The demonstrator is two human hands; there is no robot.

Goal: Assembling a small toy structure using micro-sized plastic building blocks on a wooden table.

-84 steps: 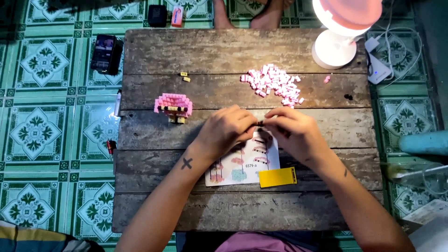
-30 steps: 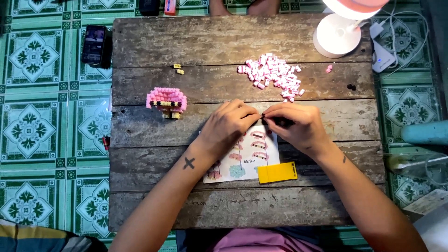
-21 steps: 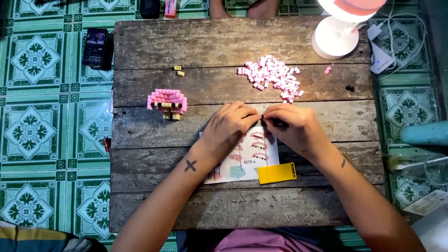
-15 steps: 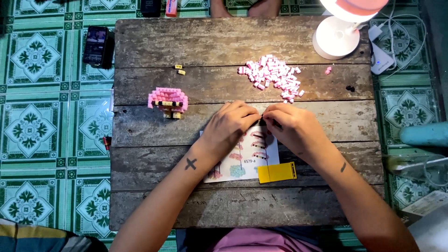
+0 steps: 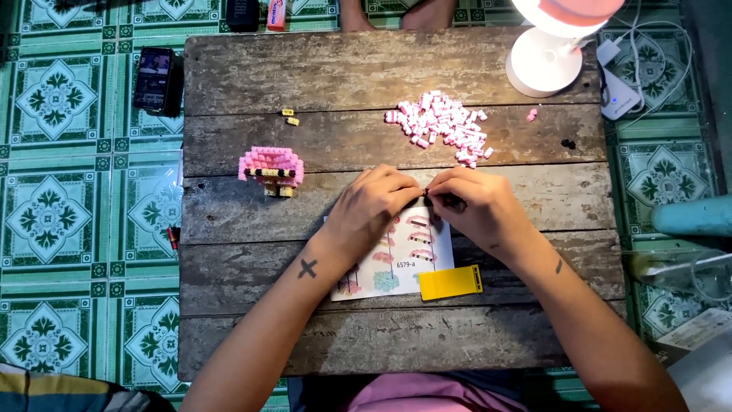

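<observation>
Both hands meet over the middle of the wooden table [image 5: 252, 84]. The left hand [image 5: 371, 204] and the right hand [image 5: 474, 207] are curled with fingertips pinched together on a tiny building-block piece [image 5: 427, 191], too small to make out in detail; it sits between the thumbs and forefingers, just above the top edge of the instruction sheet [image 5: 396, 267]. That sheet lies flat beneath the hands and is partly covered by them. A yellow rectangular tool [image 5: 451, 282] lies on the sheet's lower right corner.

Beyond the hands, a pile of loose pink and white bricks [image 5: 442, 128] is spread on the planks, with one stray pink brick [image 5: 531, 114] off to its right. To the left stands a partly built pink model [image 5: 271, 168], and further back two small yellow pieces [image 5: 290, 117]. A white desk lamp [image 5: 545, 61] stands at the table's far right corner. A phone [image 5: 155, 76] rests on the green patterned tile floor [image 5: 53, 198] beside the table.
</observation>
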